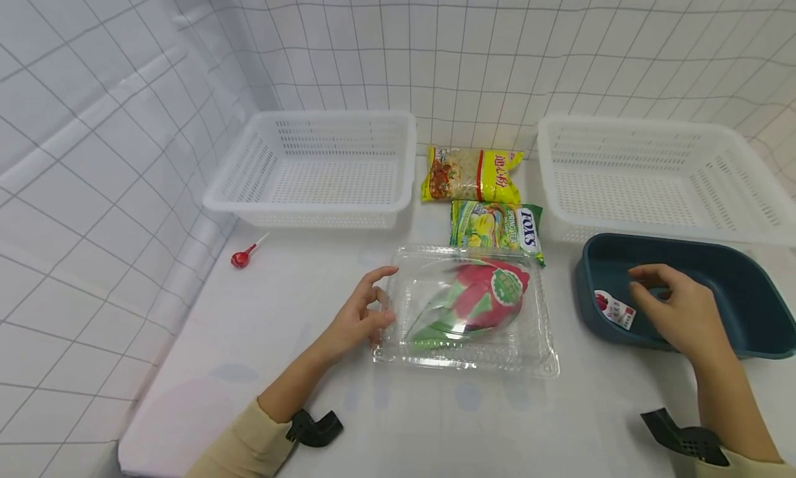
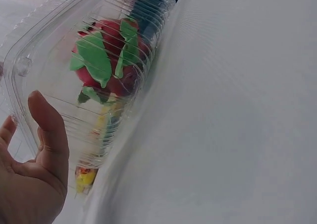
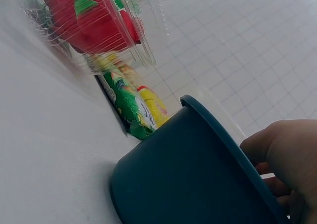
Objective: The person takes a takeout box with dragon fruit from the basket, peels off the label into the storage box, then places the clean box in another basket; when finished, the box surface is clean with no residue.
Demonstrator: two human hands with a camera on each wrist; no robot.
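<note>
One clear plastic box (image 1: 407, 291) sits on the white table (image 1: 280, 312), in the middle, in front of the person. A pink and green toy fruit (image 1: 485, 298) is inside it. A round green label (image 1: 506, 287) shows on the fruit's right part, but I cannot tell if it is stuck to the fruit or to the box.

The left hand (image 1: 359, 312) is at the left side of the box. Its finger and thumb are spread apart, and they touch the edge without squeezing it.

The right hand (image 1: 680, 312) is over a dark blue tub (image 1: 749, 291), to the right of the box. Its fingers dip in past the rim. They are bent, with the pointer finger and thumb a little apart. A small white and red card (image 1: 616, 310) is in the tub, by the left wall, near the thumb.

Just behind the box is a green candy bag (image 1: 494, 228), and the box hides a bit of it. A yellow food bag (image 1: 469, 175) lies right behind that one.

Two white baskets with holes stand farther back, the left basket (image 1: 336, 184) and the right basket (image 1: 622, 181). A red lollipop (image 1: 241, 258) lies in front of the left basket, well apart from the hands.
</note>
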